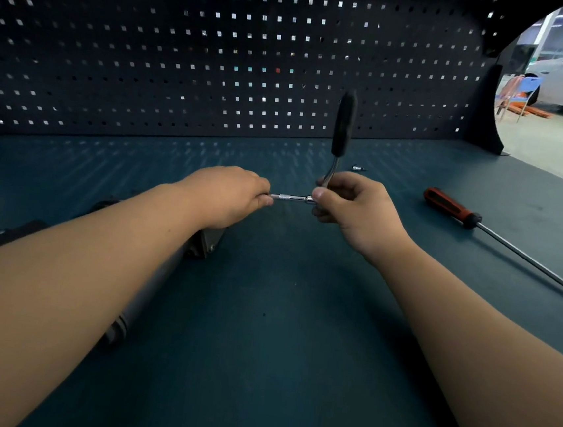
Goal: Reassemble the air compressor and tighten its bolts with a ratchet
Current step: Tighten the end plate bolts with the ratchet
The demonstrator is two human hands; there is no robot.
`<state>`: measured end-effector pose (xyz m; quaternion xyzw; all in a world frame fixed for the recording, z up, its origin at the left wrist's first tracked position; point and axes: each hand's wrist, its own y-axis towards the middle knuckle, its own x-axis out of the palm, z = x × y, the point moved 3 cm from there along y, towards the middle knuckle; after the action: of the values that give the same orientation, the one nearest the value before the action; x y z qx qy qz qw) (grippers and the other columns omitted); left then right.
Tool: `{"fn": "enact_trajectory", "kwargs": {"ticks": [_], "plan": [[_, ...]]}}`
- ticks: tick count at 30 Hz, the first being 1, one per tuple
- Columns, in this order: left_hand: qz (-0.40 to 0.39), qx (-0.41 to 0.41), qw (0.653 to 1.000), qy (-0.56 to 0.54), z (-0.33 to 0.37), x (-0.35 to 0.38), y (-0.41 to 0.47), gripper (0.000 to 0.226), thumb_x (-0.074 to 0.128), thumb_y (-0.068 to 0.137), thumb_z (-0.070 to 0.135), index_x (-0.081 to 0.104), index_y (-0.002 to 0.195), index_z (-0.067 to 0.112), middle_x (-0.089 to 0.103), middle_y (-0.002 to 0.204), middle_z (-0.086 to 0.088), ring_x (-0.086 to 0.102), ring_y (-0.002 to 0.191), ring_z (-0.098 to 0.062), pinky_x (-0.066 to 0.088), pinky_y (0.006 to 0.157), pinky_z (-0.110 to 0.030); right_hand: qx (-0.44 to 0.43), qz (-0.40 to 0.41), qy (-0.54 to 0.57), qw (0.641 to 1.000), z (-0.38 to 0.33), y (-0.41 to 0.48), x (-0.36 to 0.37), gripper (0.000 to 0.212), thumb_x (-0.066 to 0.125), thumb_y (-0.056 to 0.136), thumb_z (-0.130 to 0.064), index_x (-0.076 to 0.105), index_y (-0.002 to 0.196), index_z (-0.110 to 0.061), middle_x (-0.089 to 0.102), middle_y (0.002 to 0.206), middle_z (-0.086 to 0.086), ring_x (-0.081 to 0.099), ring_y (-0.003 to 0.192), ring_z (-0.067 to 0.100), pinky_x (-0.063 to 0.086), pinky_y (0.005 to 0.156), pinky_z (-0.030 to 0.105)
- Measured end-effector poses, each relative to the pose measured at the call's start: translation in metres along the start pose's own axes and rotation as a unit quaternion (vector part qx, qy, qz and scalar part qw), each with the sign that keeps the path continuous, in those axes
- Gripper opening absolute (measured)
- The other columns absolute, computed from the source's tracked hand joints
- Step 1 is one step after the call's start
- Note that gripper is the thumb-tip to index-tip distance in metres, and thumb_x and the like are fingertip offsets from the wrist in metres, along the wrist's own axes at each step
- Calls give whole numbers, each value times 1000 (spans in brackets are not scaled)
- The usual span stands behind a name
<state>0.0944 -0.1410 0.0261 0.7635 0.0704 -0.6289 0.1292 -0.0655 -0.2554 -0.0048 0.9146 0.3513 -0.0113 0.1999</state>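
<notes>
My right hand point(350, 202) grips the head end of a ratchet point(344, 126), whose black handle stands upright above the fingers. A chrome extension bar point(290, 198) runs level from the ratchet head to the left. My left hand point(232, 194) pinches the bar's left end with closed fingers. Both hands hover above the middle of the bench. The air compressor point(164, 271), a grey cylinder with dark parts, lies at the lower left, mostly hidden under my left forearm.
A screwdriver point(459, 209) with a red and black handle lies at the right, its long shaft pointing to the lower right. A small chrome socket point(358, 168) rests behind my right hand. A dark pegboard point(220, 52) walls the back of the blue-green bench point(279, 333).
</notes>
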Motion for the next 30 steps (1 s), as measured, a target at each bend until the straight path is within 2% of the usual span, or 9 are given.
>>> {"fn": "enact_trajectory", "kwargs": {"ticks": [3,5,9,14,19,22,25,28,30], "plan": [[-12,-5,1000,-5,0,0,-2,37,31,101,47,57,107,22,59,98,5,55,89,-18,48,78,-41,43,9,-1,999,4,-1,0,21,61,92,-28,66,79,-12,67,60,-6,68,56,17,56,57,27],[-18,-6,1000,1,-1,2,-1,36,30,101,47,56,106,23,59,99,5,55,90,-18,48,78,-40,62,5,-18,998,7,-1,0,27,61,92,-31,66,79,-8,66,58,-3,64,52,16,54,56,28],[-16,-4,1000,-2,-2,4,2,33,31,101,47,54,99,24,58,94,5,53,84,-17,46,72,-37,23,-8,2,1000,5,-1,-1,8,67,89,-17,68,82,-20,65,62,-8,63,57,12,53,58,23],[-15,-2,1000,-8,-3,4,3,30,30,101,47,49,92,27,55,87,6,52,80,-16,45,69,-36,16,-10,-5,1000,2,1,-2,10,65,90,-19,67,80,-20,66,63,-7,65,57,12,53,57,22],[-24,-9,1000,-16,-4,6,2,31,27,100,50,41,80,32,55,82,6,49,74,-11,38,63,-33,98,-17,11,995,9,-1,1,34,55,96,-33,62,78,-6,67,68,7,58,46,16,48,47,26],[-33,-8,999,-3,-2,8,3,32,25,101,50,41,81,30,55,82,5,50,76,-14,38,64,-34,97,-19,26,995,10,-2,0,26,59,95,-27,63,81,-6,65,72,9,62,50,16,52,51,27],[-34,-12,999,-16,-2,8,4,34,25,101,49,41,79,28,55,79,3,50,75,-15,38,64,-34,43,-13,13,999,4,0,-3,7,64,91,-16,67,85,-16,66,69,-3,67,59,15,58,60,28],[-27,-21,999,-28,-3,7,5,36,25,101,49,38,74,29,53,76,4,48,72,-12,38,64,-34,8,-13,-10,1000,2,1,-3,9,66,89,-12,67,85,-21,68,69,-8,70,66,15,59,67,26],[-25,-23,999,-33,-4,7,3,37,25,100,51,38,73,30,53,75,5,48,71,-11,39,64,-34,20,-8,-12,1000,2,1,-2,8,64,90,-17,66,82,-18,67,64,-8,70,65,16,58,63,26]]}}
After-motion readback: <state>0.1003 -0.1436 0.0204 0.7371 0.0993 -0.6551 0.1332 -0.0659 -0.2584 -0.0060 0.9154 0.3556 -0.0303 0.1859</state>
